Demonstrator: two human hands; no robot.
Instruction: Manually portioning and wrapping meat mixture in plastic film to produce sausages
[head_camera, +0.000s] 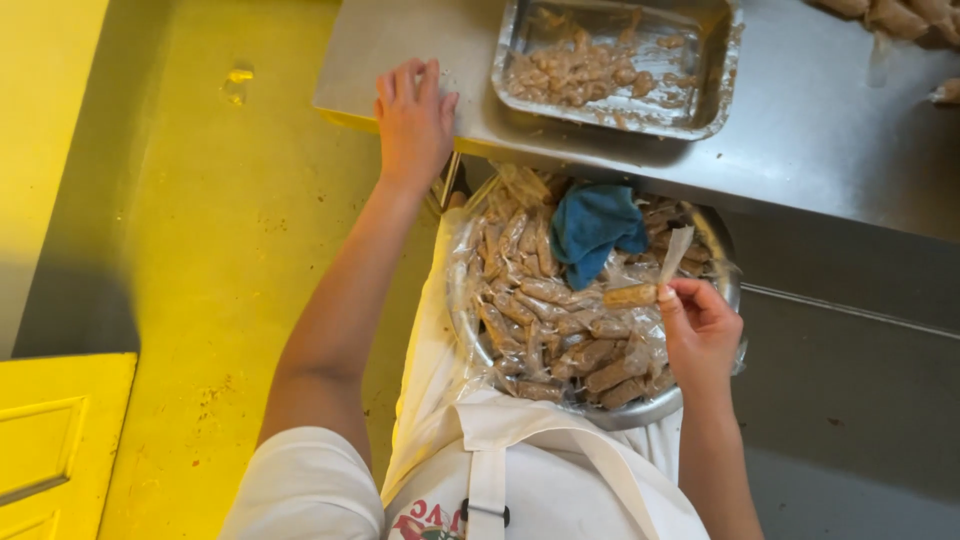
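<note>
Blue cloth (595, 228) atop wrapped rolls (545, 320), beside right hand (700, 335).

A steel table (800, 130) bears a metal tray (715, 95) (brown pieces inside). The left hand (412, 120) rests flat on its corner.

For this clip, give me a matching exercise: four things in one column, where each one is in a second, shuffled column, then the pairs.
Things:
1. left hand
2. right hand
3. blue cloth
4. metal tray

Places:
A. lying on the wrapped rolls in the round bowl
B. flat on the edge of the steel table
C. on the steel table, with brown pieces in it
D. over the bowl, holding one wrapped roll

Pairs: 1-B, 2-D, 3-A, 4-C
</note>
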